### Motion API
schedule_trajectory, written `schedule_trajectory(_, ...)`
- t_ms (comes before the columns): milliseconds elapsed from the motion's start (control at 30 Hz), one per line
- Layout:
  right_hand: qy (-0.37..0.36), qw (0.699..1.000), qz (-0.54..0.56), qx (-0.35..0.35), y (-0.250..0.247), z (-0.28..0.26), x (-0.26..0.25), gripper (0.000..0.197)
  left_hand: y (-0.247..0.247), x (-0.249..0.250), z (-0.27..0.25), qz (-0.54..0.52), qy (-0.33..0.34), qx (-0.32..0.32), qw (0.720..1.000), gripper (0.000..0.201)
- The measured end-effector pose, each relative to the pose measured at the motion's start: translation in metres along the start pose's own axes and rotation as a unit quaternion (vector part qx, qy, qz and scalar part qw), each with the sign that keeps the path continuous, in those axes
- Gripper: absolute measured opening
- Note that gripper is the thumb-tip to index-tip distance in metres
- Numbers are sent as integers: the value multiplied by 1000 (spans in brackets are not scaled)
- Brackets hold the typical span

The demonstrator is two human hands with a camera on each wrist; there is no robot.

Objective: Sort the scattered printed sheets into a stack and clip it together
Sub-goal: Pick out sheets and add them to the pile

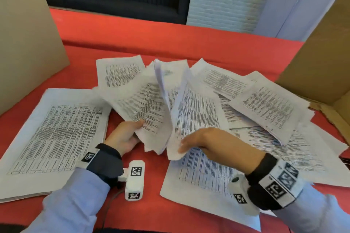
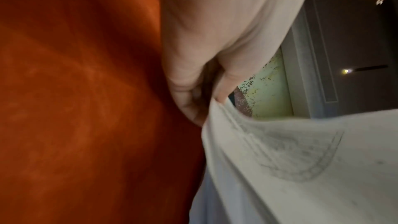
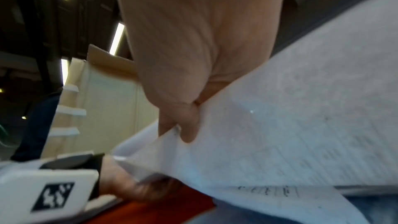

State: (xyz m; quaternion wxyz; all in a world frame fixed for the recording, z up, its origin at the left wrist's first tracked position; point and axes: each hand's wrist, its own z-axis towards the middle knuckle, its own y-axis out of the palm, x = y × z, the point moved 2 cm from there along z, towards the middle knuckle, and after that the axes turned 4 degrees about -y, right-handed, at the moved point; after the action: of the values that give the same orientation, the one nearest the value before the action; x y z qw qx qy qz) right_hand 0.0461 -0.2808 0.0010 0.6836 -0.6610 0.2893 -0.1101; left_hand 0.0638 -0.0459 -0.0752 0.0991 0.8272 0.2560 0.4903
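Gathering is under way: the left hand [image 1: 124, 137] grips a fanned bundle [image 1: 145, 104] of sheets above the red counter [image 1: 151, 43], and the right hand [image 1: 214, 142] pinches one more sheet [image 1: 191, 115] beside it. Loose pages [image 1: 265, 106] lie spread at the right, and a tidy stack [image 1: 55, 134] lies at the left. Next, I'd say, that sheet must join the bundle squarely. I can't see any clip.

Matt white paper sheets [image 1: 197, 111], printed in black, lie on the desk's matt red cloth [image 1: 170, 43]; dull brown cardboard boxes [image 1: 322, 58] flank them.
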Motion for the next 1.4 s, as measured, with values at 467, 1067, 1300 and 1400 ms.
schedule_trajectory(467,448,888,92,47,-1,-34,107,82,-11,35,-14,69,142,67,985,14)
schedule_trajectory(1067,409,870,244,125,17,40,101,65,22,8,42,438,84,235,864,47)
schedule_trajectory(1300,334,857,366,141,22,52,74,44,28,-1,41,303,153,179,924,32)
schedule_trajectory(1400,296,845,396,202,17,46,78,29,23,8,29,242,225,183,926,24)
